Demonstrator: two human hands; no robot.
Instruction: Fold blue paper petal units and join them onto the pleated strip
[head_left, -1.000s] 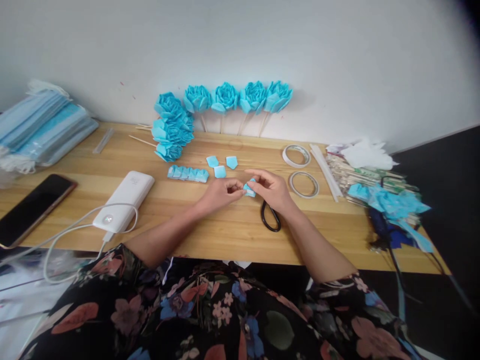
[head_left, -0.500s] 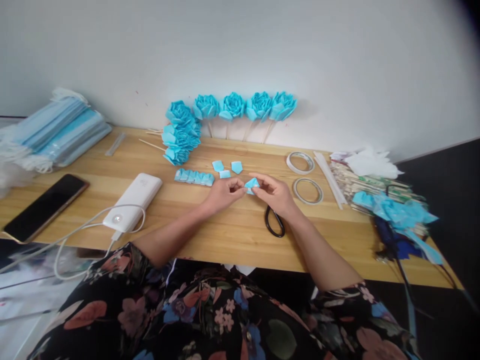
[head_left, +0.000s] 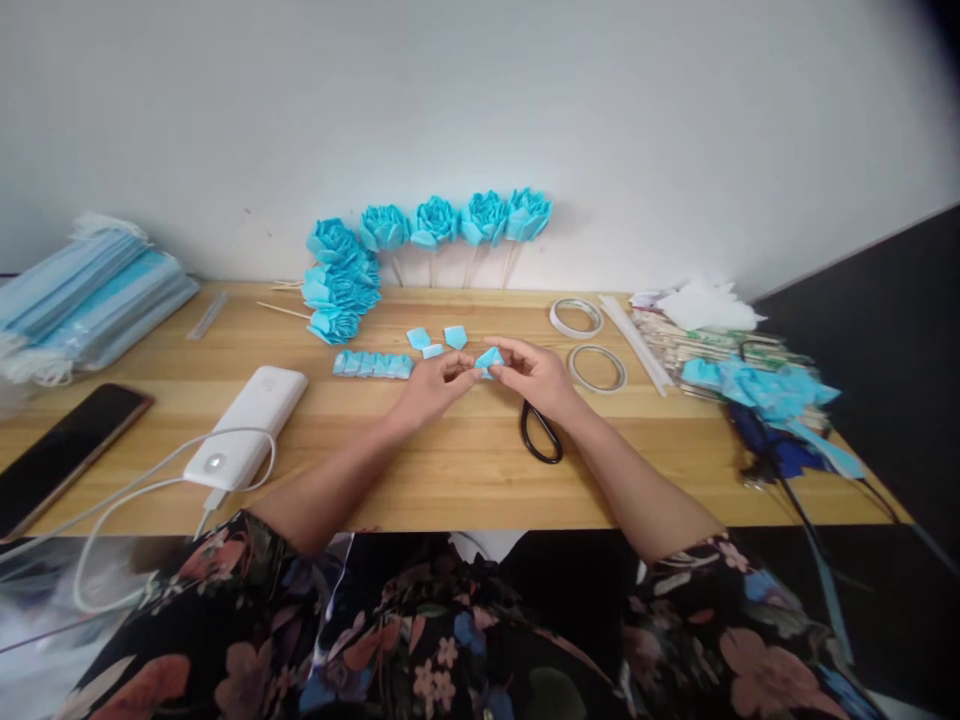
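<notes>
Between my fingertips, above the middle of the wooden table (head_left: 465, 470), is a small folded blue piece (head_left: 490, 359). My left hand (head_left: 435, 387) pinches its left edge, and my right hand (head_left: 534, 375) grips it from the right. Just beyond my hands lie a few loose blue pieces (head_left: 455, 337). A row of folded blue pieces (head_left: 373, 364) rests left of my left hand. Black scissor handles (head_left: 540, 437) show partly under my right hand.
Blue flowers on sticks (head_left: 436, 222) line the wall. Tape rolls (head_left: 576, 318), white strips (head_left: 637, 345) and a heap of sticks (head_left: 675, 350) are at right. At left are a white power bank (head_left: 247, 425), a phone (head_left: 67, 450) and stacked masks (head_left: 97, 290).
The camera view has shifted, so the table's objects appear further left. Both hands still hold the small blue piece, with little visible change in their grip.
</notes>
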